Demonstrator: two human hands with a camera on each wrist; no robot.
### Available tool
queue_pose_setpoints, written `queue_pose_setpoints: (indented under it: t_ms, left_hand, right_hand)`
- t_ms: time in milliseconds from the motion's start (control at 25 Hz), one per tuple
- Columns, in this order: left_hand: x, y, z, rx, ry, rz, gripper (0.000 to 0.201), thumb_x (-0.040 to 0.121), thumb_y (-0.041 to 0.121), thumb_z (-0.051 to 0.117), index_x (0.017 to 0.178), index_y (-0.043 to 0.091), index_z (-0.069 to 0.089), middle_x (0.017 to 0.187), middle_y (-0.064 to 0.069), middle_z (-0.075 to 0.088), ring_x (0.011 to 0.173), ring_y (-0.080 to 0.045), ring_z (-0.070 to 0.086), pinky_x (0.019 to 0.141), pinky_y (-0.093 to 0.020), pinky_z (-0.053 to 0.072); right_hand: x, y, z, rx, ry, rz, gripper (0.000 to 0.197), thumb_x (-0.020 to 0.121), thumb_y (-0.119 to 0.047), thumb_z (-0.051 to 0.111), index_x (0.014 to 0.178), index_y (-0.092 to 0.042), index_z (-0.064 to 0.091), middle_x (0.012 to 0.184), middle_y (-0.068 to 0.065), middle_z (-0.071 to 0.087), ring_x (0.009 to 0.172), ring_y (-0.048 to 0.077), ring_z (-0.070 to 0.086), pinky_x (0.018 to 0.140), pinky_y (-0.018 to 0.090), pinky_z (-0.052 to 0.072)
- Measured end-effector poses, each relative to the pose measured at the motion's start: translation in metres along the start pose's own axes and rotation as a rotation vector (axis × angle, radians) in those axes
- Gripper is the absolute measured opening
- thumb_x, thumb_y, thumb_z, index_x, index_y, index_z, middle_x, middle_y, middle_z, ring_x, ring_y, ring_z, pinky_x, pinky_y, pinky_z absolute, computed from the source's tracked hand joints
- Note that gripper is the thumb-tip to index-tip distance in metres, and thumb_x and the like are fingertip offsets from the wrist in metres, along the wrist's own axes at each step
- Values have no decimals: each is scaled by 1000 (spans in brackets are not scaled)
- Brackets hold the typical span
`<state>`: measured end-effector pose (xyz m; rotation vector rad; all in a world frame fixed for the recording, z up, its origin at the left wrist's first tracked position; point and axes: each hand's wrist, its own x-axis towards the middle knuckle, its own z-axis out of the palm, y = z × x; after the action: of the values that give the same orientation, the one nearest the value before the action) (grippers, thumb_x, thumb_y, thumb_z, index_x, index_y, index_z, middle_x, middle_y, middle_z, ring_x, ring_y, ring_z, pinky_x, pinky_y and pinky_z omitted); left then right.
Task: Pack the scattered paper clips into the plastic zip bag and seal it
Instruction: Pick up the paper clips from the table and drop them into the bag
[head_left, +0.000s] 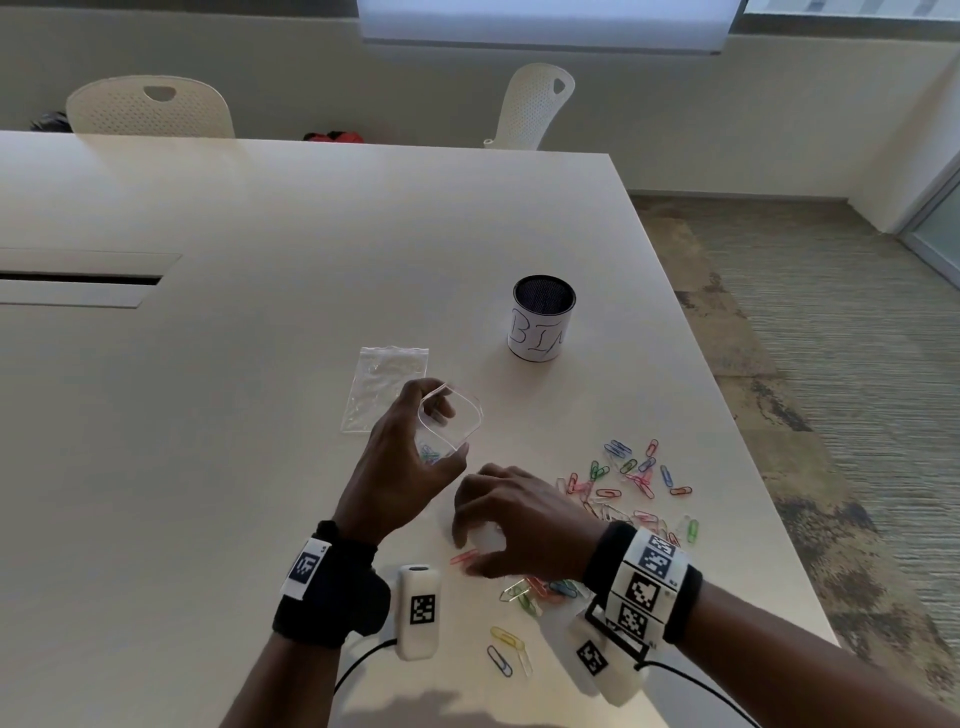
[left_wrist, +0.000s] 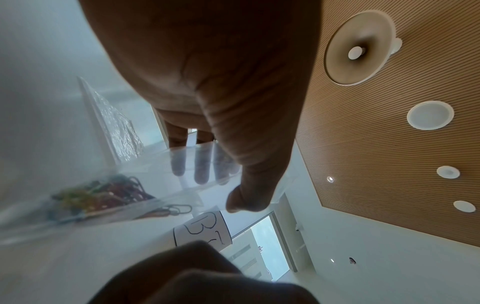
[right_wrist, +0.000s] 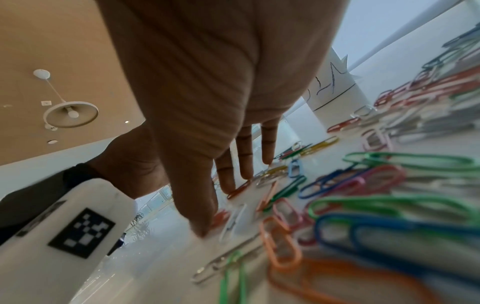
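1. The fingers (head_left: 439, 410) of the left hand (head_left: 402, 462) curl round an open plastic zip bag (head_left: 451, 422), thumb on the near side, and hold it up off the worktop (head_left: 260, 364) with its mouth spread wide.
2. A few coloured paper clips (head_left: 429, 454) lie in the bottom of the held bag; the left wrist view shows them as a blurred cluster behind the clear film.
3. The right hand (head_left: 511, 519) hovers low over the worktop just to the right of the bag, its fingers (right_wrist: 245, 164) bent down with the tips touching or almost touching the clips below them. A pink clip (head_left: 465, 558) lies at the thumb tip; whether it is pinched cannot be told.
4. The scattered clips (head_left: 631, 480) spread over the worktop to the right of and under the right hand, with a few more (head_left: 506, 649) near the front edge between the two wrists.
5. A second, flat clear bag (head_left: 387, 387) lies on the worktop behind the left hand.
6. A dark mesh cup (head_left: 543, 318) with a paper label reading "BIN" stands farther back, to the right of the flat bag.
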<state>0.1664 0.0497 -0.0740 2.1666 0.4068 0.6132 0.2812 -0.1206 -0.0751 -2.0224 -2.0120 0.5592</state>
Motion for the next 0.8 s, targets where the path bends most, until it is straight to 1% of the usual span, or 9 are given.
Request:
queue_pose_setpoints:
  t_ms: [160, 240, 320, 360, 440, 520, 600, 680, 800]
  left_hand:
    - [0, 1, 1, -3, 5, -1, 60, 85, 19, 85, 134, 20, 50, 111, 4, 66, 105, -13, 66, 91, -19, 52]
    - [0, 1, 1, 4, 2, -5, 61, 85, 19, 85, 135, 19, 49, 112, 4, 66, 105, -13, 66, 90, -15, 51]
    - [0, 1, 1, -2, 0, -9, 61, 85, 19, 85, 135, 19, 50, 112, 4, 66, 106, -13, 65, 88, -9, 48]
    - [0, 2, 1, -6, -1, -11, 61, 85, 19, 84, 135, 18, 50, 112, 4, 66, 106, -13, 65, 87, -6, 47]
    - [1, 3, 2, -11, -8, -16, 61, 85, 18, 84, 136, 18, 50, 112, 4, 66, 106, -12, 65, 86, -4, 46]
    - [1, 3, 3, -12, -13, -21, 61, 85, 18, 84, 136, 20, 50, 112, 5, 66, 106, -12, 65, 85, -4, 46]
    - [1, 3, 4, -13, -16, -16, 61, 85, 18, 84, 135, 20, 50, 112, 5, 66, 106, -12, 65, 84, -4, 46]
    - [2, 3, 4, -9, -19, -3, 61, 85, 19, 84, 135, 20, 49, 112, 5, 66, 106, -12, 65, 85, -3, 46]
    - [2, 1, 5, 0, -22, -8, 62, 85, 21, 84, 135, 22, 48, 113, 5, 65, 107, -12, 65, 85, -5, 47]
  right_hand:
    - [-6, 15, -8, 98, 20, 45, 20, 93, -28, 73, 113, -24, 73, 117, -6, 67, 108, 12, 55, 90, 27, 53]
    - [-12, 25, -13, 53, 31, 68, 15, 94, -27, 72, 108, -24, 74, 113, -7, 67, 104, 11, 56, 86, 30, 56]
    - [-21, 32, -17, 19, 44, 102, 15, 94, -29, 72, 108, -24, 72, 114, -8, 65, 103, 10, 56, 84, 31, 57]
    - [-26, 34, -20, 10, 52, 132, 20, 93, -33, 73, 112, -26, 71, 119, -8, 63, 106, 9, 55, 85, 28, 55]
    - [-33, 36, -26, -24, 72, 212, 42, 89, -49, 73, 126, -31, 63, 132, -8, 56, 116, 9, 52, 92, 25, 49]
    - [-38, 34, -31, -86, 40, 285, 65, 83, -63, 70, 140, -37, 53, 142, -8, 49, 126, 11, 47, 101, 29, 46]
    - [-40, 27, -28, -133, -10, 329, 72, 82, -68, 67, 145, -40, 48, 147, -7, 45, 130, 13, 44, 102, 32, 46]
    - [-40, 20, -20, -130, 14, 341, 64, 85, -62, 68, 142, -37, 53, 146, -4, 48, 127, 15, 48, 99, 30, 49]
    - [-39, 13, -7, -69, 90, 300, 36, 95, -39, 67, 130, -30, 65, 133, -2, 60, 114, 13, 58, 98, 28, 54]
